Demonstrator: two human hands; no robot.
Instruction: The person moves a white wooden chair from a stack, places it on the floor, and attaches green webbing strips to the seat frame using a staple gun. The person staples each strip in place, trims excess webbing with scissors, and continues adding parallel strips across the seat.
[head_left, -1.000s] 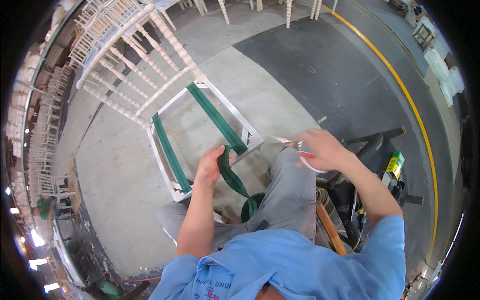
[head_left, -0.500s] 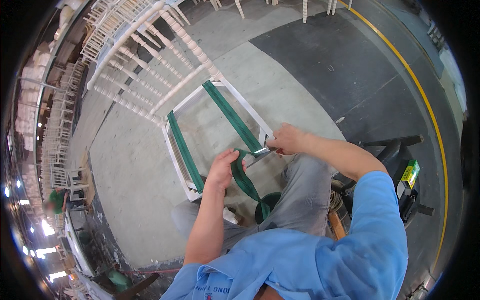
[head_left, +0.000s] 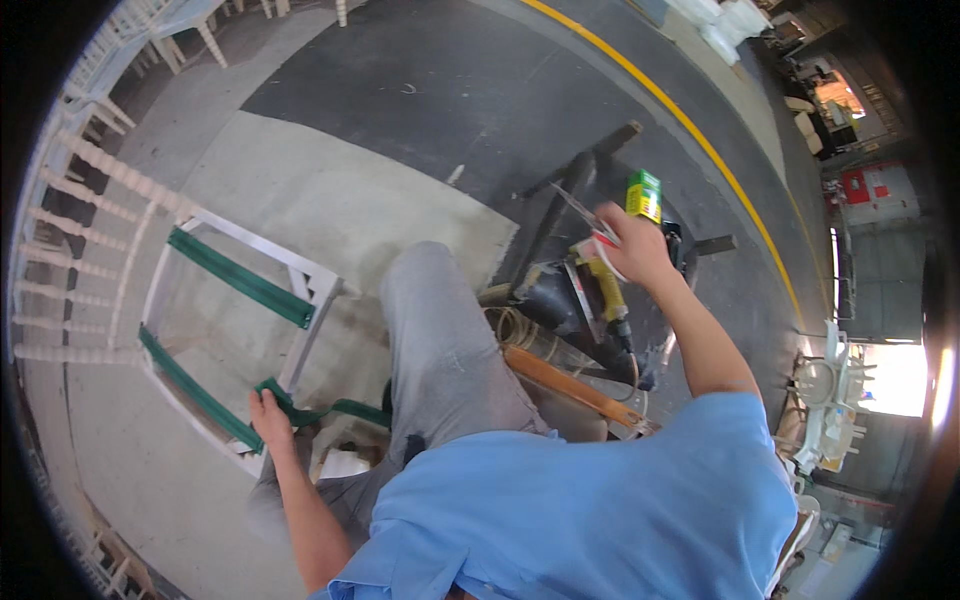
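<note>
Strap work: While my left hand (head_left: 274,424) has the loose green strap (head_left: 358,410) and my right hand (head_left: 632,245) the scissors (head_left: 574,203), I judge the step in hand to be a switch between seat and tools; laying the scissors down would call for easing my right hand out of the handles, the strap kept in my left.
Left grip: fingertips pinched on the strap, which touches them and runs rightward toward my knee (head_left: 430,285).
Right grip: fingers curled round the handles, blades pointing up and leftward, well apart from the strap; how far the blades are parted I cannot tell.
Seat frame (head_left: 265,243): white, just beyond my left fingertips, two fixed green bands (head_left: 240,277) across it.
Dark stand (head_left: 553,300): right of my knee, bearing a yellow air tool (head_left: 607,287); a green-and-yellow box (head_left: 644,195) is just past my right hand.
Chair back (head_left: 125,170): pale spindles, beyond the seat.
Yellow line (head_left: 640,75): on the floor past the stand.
</note>
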